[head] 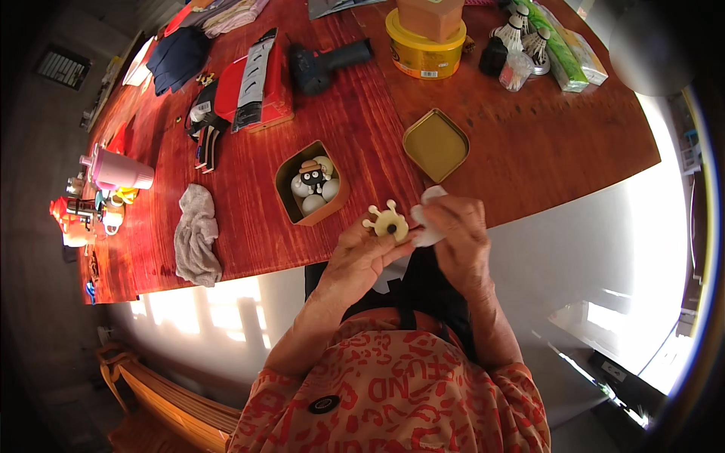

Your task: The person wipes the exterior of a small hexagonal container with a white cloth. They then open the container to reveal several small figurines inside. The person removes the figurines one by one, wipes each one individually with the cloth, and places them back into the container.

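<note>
My left hand (358, 255) holds a small cream-coloured figure (389, 222) with knobbed limbs and a dark round spot, near the table's front edge. Beside it, my right hand (461, 240) grips a white tissue or cloth (429, 233), close to the left fingertips. Ahead and to the left, an open tin box (324, 213) holds several pale round pieces and a sheep-like figure (311, 176) with a dark face and brown hat. A tin lid (436, 145) lies with its inside up, beyond my right hand.
On the wooden table (362, 124) are a grey cloth (196, 238), a pink tumbler (120, 169), a red box (280, 90), a cordless drill (317, 65), a yellow tub (425, 56), shuttlecocks (512, 34) and green packets (558, 54). A wooden bench (175, 402) stands at lower left.
</note>
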Available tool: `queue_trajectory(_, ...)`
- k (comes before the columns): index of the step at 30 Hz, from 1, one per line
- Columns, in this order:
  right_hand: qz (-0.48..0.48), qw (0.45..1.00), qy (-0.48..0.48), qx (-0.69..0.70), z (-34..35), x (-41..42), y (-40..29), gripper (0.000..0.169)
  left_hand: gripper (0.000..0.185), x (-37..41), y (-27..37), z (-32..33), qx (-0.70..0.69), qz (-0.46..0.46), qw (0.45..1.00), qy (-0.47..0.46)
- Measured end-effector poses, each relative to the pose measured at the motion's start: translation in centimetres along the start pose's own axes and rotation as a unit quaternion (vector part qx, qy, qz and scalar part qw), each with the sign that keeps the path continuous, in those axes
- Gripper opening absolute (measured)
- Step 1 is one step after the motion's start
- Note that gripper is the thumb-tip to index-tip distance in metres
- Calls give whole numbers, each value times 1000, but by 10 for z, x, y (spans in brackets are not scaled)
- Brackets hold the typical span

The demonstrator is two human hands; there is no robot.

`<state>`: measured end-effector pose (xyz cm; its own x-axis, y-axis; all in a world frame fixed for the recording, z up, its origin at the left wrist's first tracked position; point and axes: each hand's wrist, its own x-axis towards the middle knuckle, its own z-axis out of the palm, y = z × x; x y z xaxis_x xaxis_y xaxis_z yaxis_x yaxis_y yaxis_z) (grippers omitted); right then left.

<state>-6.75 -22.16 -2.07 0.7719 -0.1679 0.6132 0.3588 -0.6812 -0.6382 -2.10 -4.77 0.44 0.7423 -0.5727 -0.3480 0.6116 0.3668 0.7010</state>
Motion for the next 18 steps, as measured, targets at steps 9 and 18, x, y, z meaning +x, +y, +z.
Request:
queue_trajectory(9,-121,992,-20,20,4,8,-26,41,14,-2,-6,-8,266,101,959,-9)
queue_trajectory(18,-21,998,-29,42,2,13,-9,38,13,-5,-8,4,225,106,968,26)
